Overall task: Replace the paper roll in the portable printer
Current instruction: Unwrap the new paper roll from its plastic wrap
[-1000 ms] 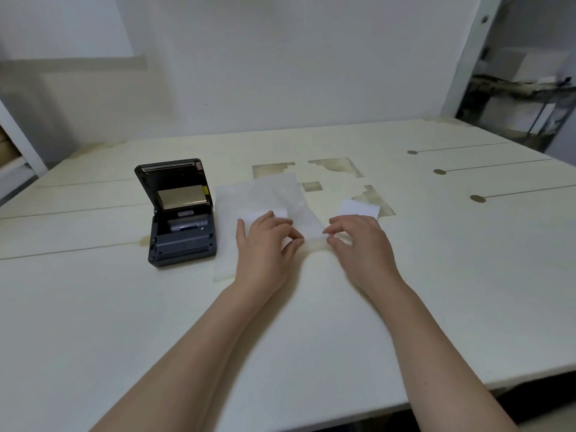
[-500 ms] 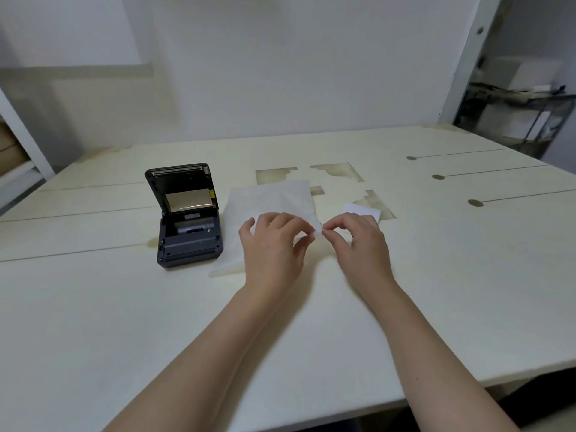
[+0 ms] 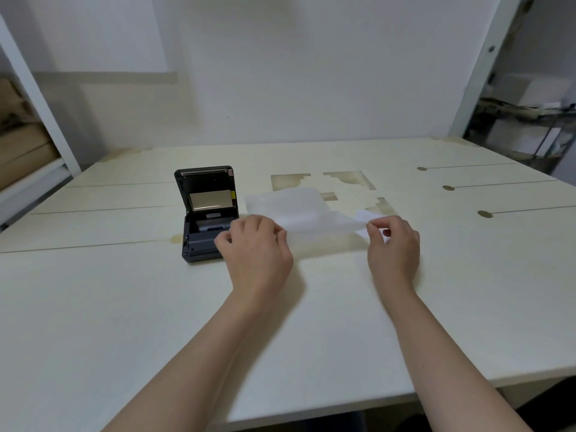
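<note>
The dark portable printer [image 3: 207,213] stands on the table at the left with its lid up and its paper bay showing. A thin translucent white wrapper sheet [image 3: 296,210] stretches between my hands just right of the printer. My left hand [image 3: 255,244] is curled shut on the sheet's left end, in front of the printer's right corner; what lies under the palm is hidden. My right hand [image 3: 392,244] pinches the sheet's right end between thumb and forefinger. A small white slip of paper [image 3: 367,215] lies just behind my right fingers.
The pale wooden table [image 3: 280,322] has stained patches [image 3: 349,179] behind the sheet and slots [image 3: 484,214] at the right. Its front edge runs close to me. A white post [image 3: 477,73] and shelves stand at the right, with more shelving [image 3: 28,151] at the left.
My hands have moved apart: the left went toward the printer and the right went to the right, so the sheet is now drawn out between them.
</note>
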